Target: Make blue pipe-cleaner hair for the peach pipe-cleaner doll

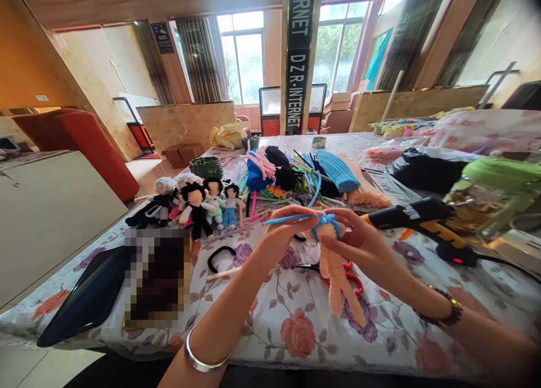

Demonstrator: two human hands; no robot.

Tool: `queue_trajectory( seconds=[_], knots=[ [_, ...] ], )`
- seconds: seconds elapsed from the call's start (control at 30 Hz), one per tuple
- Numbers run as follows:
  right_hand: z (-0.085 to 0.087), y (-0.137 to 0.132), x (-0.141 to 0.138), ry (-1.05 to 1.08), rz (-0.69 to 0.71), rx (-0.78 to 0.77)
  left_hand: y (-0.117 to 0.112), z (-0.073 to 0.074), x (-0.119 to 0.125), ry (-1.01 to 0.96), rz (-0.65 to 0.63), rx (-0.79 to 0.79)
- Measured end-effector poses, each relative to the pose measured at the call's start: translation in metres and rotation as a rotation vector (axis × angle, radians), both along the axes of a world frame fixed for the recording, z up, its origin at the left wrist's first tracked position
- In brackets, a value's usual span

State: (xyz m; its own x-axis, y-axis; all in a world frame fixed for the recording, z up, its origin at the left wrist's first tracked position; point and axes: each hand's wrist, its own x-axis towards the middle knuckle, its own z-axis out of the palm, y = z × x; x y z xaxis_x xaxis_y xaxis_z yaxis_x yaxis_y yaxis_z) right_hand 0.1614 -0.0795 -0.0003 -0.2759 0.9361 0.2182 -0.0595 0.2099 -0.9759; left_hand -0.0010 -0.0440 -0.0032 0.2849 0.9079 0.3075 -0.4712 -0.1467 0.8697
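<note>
**Peach fuzzy fig. (335,278) up in both hands, near side, right of ctr**

L hand (292,222) pinches a blue stem (273,221) by the fig.'s blue-wrapped top, prob. to steer it. R hand (359,236) grasps the upper body, prob. to steady it, legs hanging down. Red-handled scissors (355,284) lie beyond the legs, prob. for quick reach. Glue gun (422,219) (looks like) right of R hand. Farther: blue bundle (338,171) & peach bundle (367,186), prob. sorted by colour for easy picking. Dolls (195,208) grouped left, prob. out of the way. Containers: green woven basket (206,167) behind dolls, contents can't tell; black bag (426,171) far right, contents hidden.
</note>
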Motion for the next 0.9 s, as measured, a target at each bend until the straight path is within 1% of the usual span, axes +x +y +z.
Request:
queue_trajectory(
  seconds=[0.2,0.4,0.6,0.73,0.9],
  knots=[
    [0.0001,-0.0003,-0.0001,-0.01,0.004,0.006,0.0012,-0.0033,-0.0017,0.045,0.029,0.035],
    [0.0025,-0.0027,0.0,-0.014,-0.01,0.015,0.0013,-0.0025,-0.0024,0.053,-0.001,0.065],
    [0.0044,-0.0025,0.0022,-0.084,-0.07,0.062,0.0002,-0.0005,-0.0028,0.063,-0.06,0.08],
    [0.0021,0.0004,0.0045,-0.064,-0.103,0.033,-0.0009,0.0,-0.0016,0.081,-0.096,0.083],
    [0.0048,-0.0015,0.0041,-0.123,-0.125,0.032,-0.003,0.0003,-0.0005,0.087,-0.127,0.078]
  ],
)
